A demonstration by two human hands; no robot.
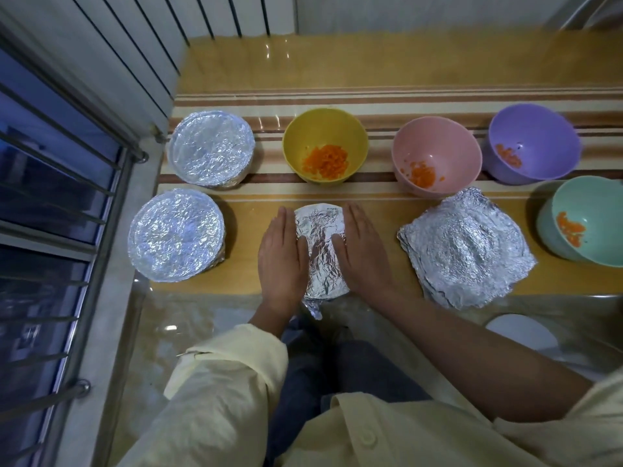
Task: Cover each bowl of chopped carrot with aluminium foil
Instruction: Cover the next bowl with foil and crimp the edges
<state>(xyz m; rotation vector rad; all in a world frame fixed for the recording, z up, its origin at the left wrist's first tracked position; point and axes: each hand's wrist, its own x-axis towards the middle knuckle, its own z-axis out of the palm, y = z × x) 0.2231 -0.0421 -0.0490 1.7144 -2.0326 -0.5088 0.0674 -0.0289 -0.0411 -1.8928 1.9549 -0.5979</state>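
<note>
Pressing in from both sides, my left hand (281, 254) and right hand (362, 251) lie flat on the wrapped bowl (320, 230) at the bench (371, 210) edge. The fingers are straight and grip nothing; I judge they are moulding foil to the rim. The foil is crinkled, with a loose tail (313, 310) nearest me. Left of it are two covered bowls (175, 235). Behind and right of it, the yellow (325, 129), pink (436, 143), purple (534, 129) and green (593, 203) bowls show carrot.

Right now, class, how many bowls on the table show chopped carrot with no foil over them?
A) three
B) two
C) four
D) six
C: the yellow bowl, pink bowl, purple bowl and green bowl all stand uncovered with carrot visible inside.
</note>
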